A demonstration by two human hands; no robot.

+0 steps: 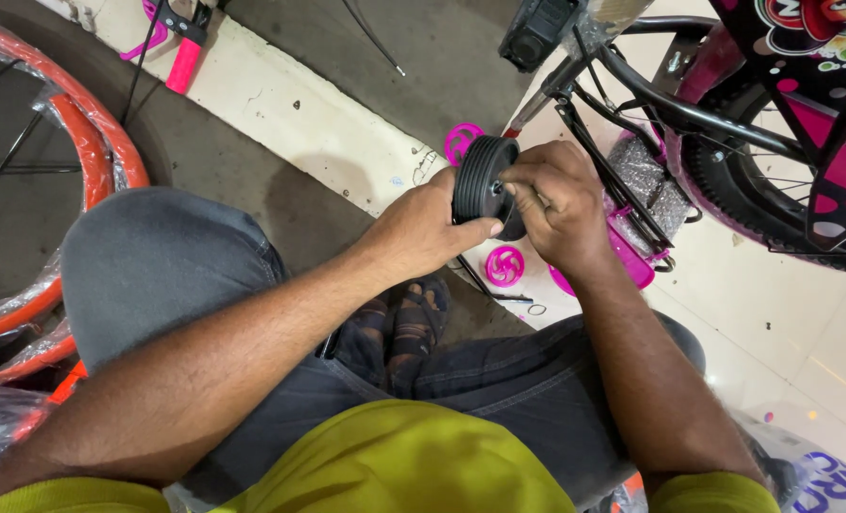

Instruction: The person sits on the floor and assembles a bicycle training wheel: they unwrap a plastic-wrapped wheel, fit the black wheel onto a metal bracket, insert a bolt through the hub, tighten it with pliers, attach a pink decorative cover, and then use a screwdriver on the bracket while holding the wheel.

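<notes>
Hands meet over a black wheel (485,180), held on edge above the floor (328,133) between the knees. Left hand (430,228) grips its near side, thumb across the tread; right hand (558,204) closes on the hub, fingers hiding the far face. Pink discs (505,265) lie below, one half covered by the wheel. Pink bike (774,142) is cut off at right, orange rim (81,142) at left.
</notes>
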